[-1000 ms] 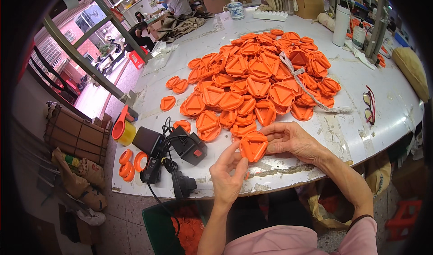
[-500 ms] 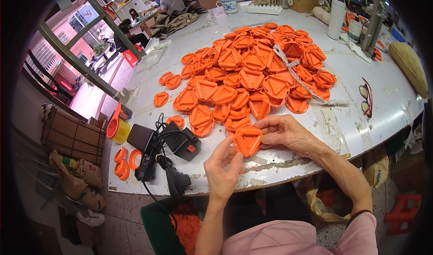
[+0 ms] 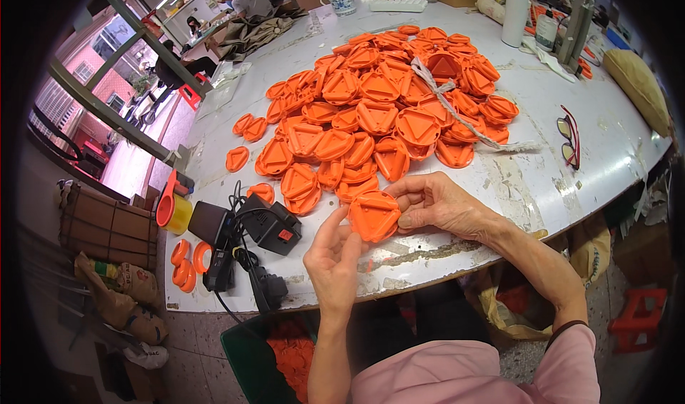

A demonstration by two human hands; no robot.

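Between my two hands, just above the near table edge, is a round orange plastic part [image 3: 374, 217] with a raised triangle on its face. My left hand [image 3: 334, 258] grips its left edge between thumb and fingers. On the opposite side, my right hand [image 3: 432, 203] pinches the rim with thumb and forefinger. Right behind the hands spreads a large heap of similar orange parts [image 3: 377, 117], lying at all angles. A greyish twisted cloth strip [image 3: 457, 111] lies across the heap's right side.
Black power adapters with cables [image 3: 267, 224] lie left of my hands, beside orange rings [image 3: 203, 258] and a yellow-and-orange container [image 3: 173, 208]. Red-framed glasses [image 3: 569, 138] rest at right. Below the table edge stands a green bin [image 3: 246, 347] holding orange pieces. Other people sit far back.
The view has shifted slightly, so the table and heap sit a little further left and higher. Both hands still hold the orange part, its face turned somewhat.
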